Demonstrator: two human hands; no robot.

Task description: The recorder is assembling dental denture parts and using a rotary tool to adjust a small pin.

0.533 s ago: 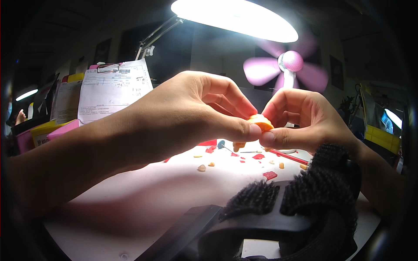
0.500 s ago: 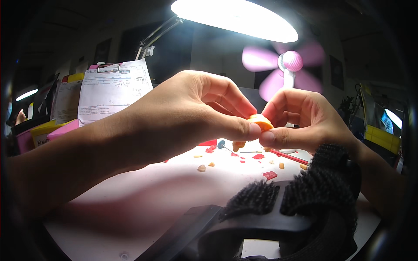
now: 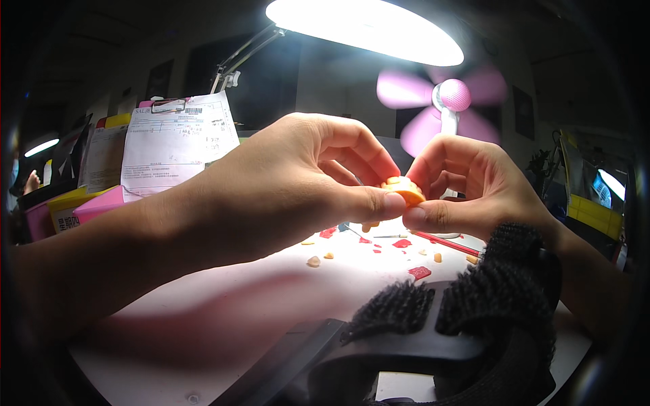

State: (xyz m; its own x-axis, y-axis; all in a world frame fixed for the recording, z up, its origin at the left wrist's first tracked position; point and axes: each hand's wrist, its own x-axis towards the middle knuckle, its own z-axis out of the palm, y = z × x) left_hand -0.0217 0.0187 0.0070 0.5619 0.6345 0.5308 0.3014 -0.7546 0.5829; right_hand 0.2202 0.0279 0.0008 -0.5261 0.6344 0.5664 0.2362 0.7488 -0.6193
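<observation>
A small orange piece (image 3: 408,191) with rounded bumps, resembling part of a dental model, is held up above the white table. My left hand (image 3: 305,172) pinches its left side between thumb and fingers. From the right, my right hand (image 3: 475,186) grips the other edge with closed thumb and forefinger. My fingertips cover parts of the piece. Below it on the table (image 3: 271,318) lie several small yellowish tooth-like bits (image 3: 313,261) and red fragments (image 3: 420,272). A red stick-like tool (image 3: 443,241) lies beneath my right hand.
A bright lamp (image 3: 365,27) hangs overhead. Behind my hands spins a pink fan (image 3: 455,95). Clipped papers (image 3: 172,145) stand at the left, above pink and yellow bins (image 3: 68,203). Another yellow bin (image 3: 594,215) is at the right. A black bristly strap (image 3: 487,298) blocks the near right.
Both hands keep hold of the orange piece, which has turned slightly. My left wrist has dropped a little, and the hands have otherwise barely moved.
</observation>
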